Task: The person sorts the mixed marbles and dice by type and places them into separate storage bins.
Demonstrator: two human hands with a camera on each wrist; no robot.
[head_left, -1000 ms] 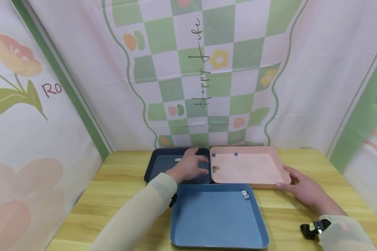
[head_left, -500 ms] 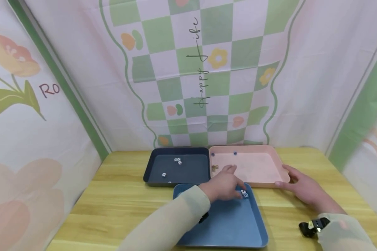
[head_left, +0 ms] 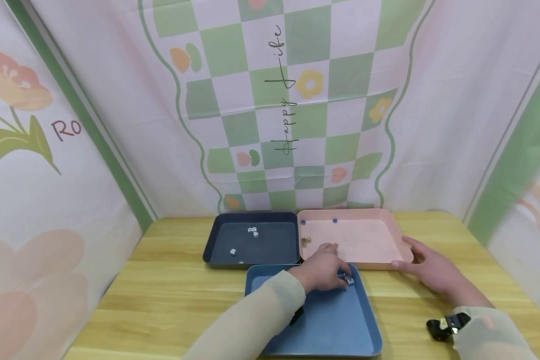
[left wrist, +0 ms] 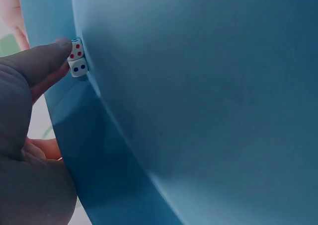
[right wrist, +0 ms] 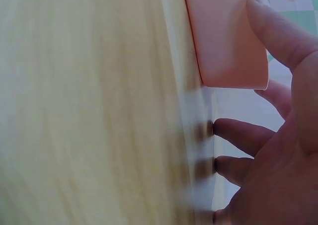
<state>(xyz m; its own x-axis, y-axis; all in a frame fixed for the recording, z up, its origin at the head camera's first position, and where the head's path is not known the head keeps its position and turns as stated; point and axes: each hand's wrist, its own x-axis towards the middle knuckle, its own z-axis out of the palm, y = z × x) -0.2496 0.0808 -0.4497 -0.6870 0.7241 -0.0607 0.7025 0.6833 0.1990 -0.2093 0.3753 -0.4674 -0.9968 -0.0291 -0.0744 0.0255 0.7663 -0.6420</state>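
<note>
My left hand (head_left: 321, 270) reaches over the blue tray (head_left: 328, 320), its thumb and index finger pinching at white dice (head_left: 349, 280) in the far right corner. In the left wrist view, the thumb tip (left wrist: 63, 43) lies against a die with red pips (left wrist: 76, 50); a die with dark blue pips (left wrist: 78, 67) sits right beside it. My right hand (head_left: 436, 270) grips the near right corner of the pink tray (head_left: 360, 242), thumb on its front wall and index finger round the side. The other right fingers touch the tabletop in the right wrist view.
Several white dice (head_left: 255, 234) lie in the dark navy tray (head_left: 274, 247) at the back left. The pink tray holds small brass-coloured pieces (head_left: 306, 241) and small blue pieces (head_left: 335, 220). All three trays stand close together on a wooden table (head_left: 162, 280), before a patterned curtain.
My left hand has moved from over the navy tray, right and nearer, to the dice in the blue tray, and its fingers have closed in on them. The right hand stays at the pink tray.
</note>
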